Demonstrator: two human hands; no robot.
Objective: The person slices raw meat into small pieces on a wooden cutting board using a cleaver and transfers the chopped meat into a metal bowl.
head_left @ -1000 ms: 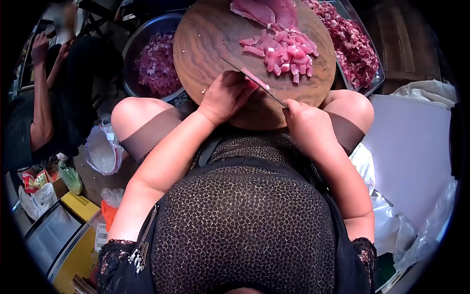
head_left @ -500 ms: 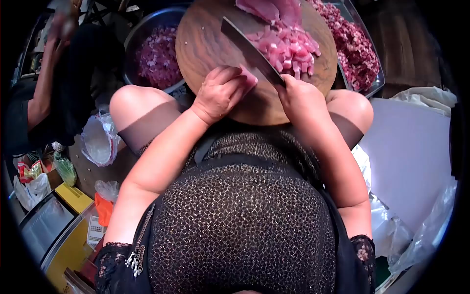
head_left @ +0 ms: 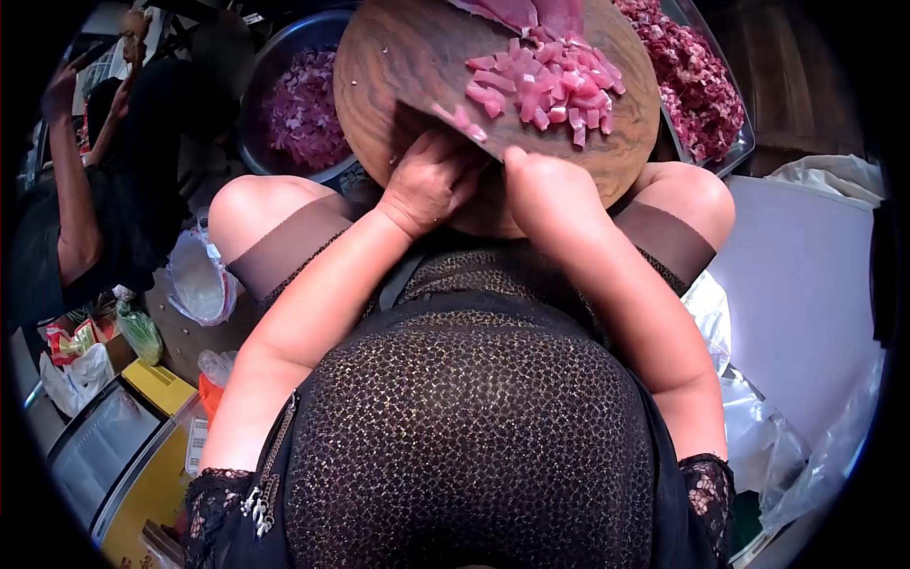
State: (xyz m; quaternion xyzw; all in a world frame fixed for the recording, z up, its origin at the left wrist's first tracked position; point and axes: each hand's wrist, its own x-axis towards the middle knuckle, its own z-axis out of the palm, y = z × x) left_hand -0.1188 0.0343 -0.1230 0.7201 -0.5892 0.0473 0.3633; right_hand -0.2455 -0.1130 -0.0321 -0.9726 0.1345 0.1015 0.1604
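On a round wooden chopping board (head_left: 389, 57), my right hand (head_left: 555, 190) grips a cleaver by its handle, which the fist hides. The cleaver's blade (head_left: 485, 144) slants to the upper left, seen nearly edge-on, with a cut strip of pink meat (head_left: 462, 121) against its far side. My left hand (head_left: 431, 185) is closed with curled fingers just on the near side of the blade; the piece of raw meat it held a moment earlier is now hidden behind the fingers. Diced meat (head_left: 559, 85) lies heaped beyond the blade, and a larger slab of meat (head_left: 517, 11) rests at the far edge.
A metal bowl (head_left: 254, 71) of chopped meat stands left of the board. To the right, a metal tray (head_left: 744, 142) holds a mound of minced meat (head_left: 697, 104). Another person's arm (head_left: 76, 209) shows at the far left. A bucket with a plastic liner (head_left: 201, 275) stands by my left knee.
My right hand and the cleaver have moved left and down, closer to my left hand. A cut strip now lies by the blade. The other person's arms have shifted at the left.
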